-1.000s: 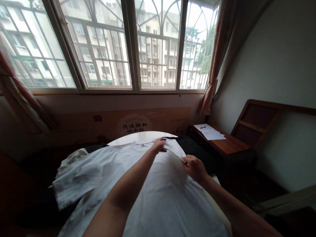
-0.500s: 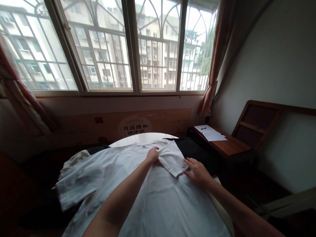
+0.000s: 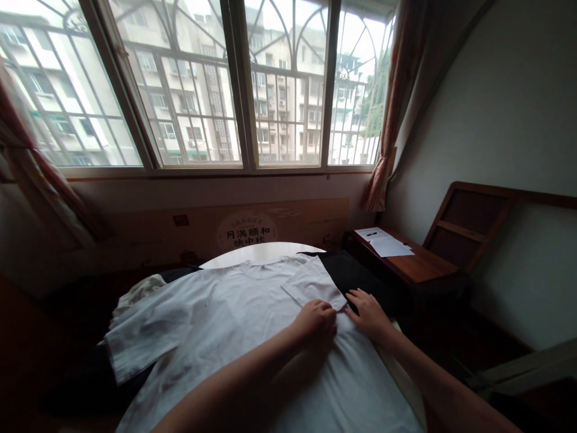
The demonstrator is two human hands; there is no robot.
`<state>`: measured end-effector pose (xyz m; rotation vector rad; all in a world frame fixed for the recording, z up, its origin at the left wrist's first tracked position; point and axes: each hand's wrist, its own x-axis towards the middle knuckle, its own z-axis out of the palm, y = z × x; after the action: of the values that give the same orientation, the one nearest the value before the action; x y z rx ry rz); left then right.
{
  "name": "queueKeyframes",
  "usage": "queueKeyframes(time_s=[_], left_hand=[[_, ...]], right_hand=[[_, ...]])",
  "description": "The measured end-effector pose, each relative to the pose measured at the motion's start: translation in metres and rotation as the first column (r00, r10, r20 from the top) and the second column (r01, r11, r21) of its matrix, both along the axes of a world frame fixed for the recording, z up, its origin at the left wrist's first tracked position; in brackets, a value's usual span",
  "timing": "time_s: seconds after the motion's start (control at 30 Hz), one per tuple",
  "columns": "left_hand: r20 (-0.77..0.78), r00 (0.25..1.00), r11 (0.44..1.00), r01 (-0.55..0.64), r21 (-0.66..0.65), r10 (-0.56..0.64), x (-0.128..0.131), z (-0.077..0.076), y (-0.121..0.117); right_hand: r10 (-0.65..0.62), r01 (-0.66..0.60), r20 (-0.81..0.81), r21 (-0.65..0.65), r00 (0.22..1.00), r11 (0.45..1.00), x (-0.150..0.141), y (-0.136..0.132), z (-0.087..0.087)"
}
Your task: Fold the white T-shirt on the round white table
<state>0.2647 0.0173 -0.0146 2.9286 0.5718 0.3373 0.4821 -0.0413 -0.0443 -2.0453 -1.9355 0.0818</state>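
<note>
A white T-shirt (image 3: 216, 325) lies spread on a round white table (image 3: 252, 252), neck toward the window. Its right sleeve (image 3: 315, 285) is folded inward onto the body. My left hand (image 3: 315, 319) rests knuckles-up on the shirt just below that folded sleeve, fingers curled and pressed on the cloth. My right hand (image 3: 369, 313) lies flat at the shirt's right edge beside the sleeve's corner, fingers stretched out. The shirt's left sleeve (image 3: 139, 346) hangs out unfolded at the left.
Dark clothing (image 3: 356, 276) lies under the shirt at the right, and a pale garment (image 3: 135, 291) at the left. A wooden side table (image 3: 415, 267) with papers (image 3: 385, 243) stands at right. Cardboard (image 3: 243, 228) leans below the barred window.
The right sleeve was folded over onto the shirt's body. My left hand slid from the collar area down toward me below the sleeve. My right hand let go and flattened at the edge.
</note>
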Motion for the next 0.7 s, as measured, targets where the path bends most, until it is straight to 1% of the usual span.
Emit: queueKeyframes(time_s=[0.1, 0.17, 0.3, 0.37, 0.43, 0.47, 0.53, 0.63, 0.7], left_hand=[[-0.017, 0.990, 0.990, -0.140, 0.028, 0.141, 0.005, 0.001, -0.003], [-0.042, 0.980, 0.981, -0.193, 0.010, 0.193, 0.007, 0.004, -0.003], [-0.047, 0.970, 0.970, -0.242, -0.029, 0.240, 0.007, 0.008, -0.003], [-0.035, 0.968, 0.967, -0.250, -0.050, 0.249, 0.006, 0.009, 0.000], [-0.019, 0.966, 0.964, -0.259, -0.066, 0.258, 0.007, 0.011, 0.010], [-0.007, 0.962, 0.960, -0.272, -0.067, 0.273, 0.008, 0.014, 0.019], [0.025, 0.943, 0.942, -0.331, -0.054, 0.332, 0.014, 0.020, 0.043], [0.060, 0.889, 0.891, -0.453, -0.030, 0.454, 0.028, 0.028, 0.092], [0.066, 0.856, 0.858, -0.513, -0.024, 0.514, 0.040, 0.030, 0.126]], right_hand=[[0.007, -0.008, 0.014, 0.066, 1.000, 0.998, -0.003, 0.003, 0.007], [0.024, -0.027, 0.032, 0.092, 0.999, 0.995, -0.007, 0.006, 0.013], [0.029, -0.035, 0.066, 0.102, 0.997, 0.994, -0.013, 0.007, 0.017], [0.027, -0.029, 0.018, 0.120, 0.999, 0.992, -0.015, 0.007, 0.016], [0.003, 0.005, -0.058, 0.139, 0.998, 0.990, -0.016, 0.007, 0.015], [-0.013, 0.025, -0.090, 0.139, 0.996, 0.990, -0.017, 0.008, 0.014], [-0.038, 0.055, -0.128, 0.129, 0.991, 0.990, -0.019, 0.010, 0.012], [-0.050, 0.069, -0.152, 0.126, 0.987, 0.990, -0.022, 0.015, 0.010], [-0.061, 0.081, -0.156, 0.123, 0.986, 0.989, -0.024, 0.018, 0.008]])
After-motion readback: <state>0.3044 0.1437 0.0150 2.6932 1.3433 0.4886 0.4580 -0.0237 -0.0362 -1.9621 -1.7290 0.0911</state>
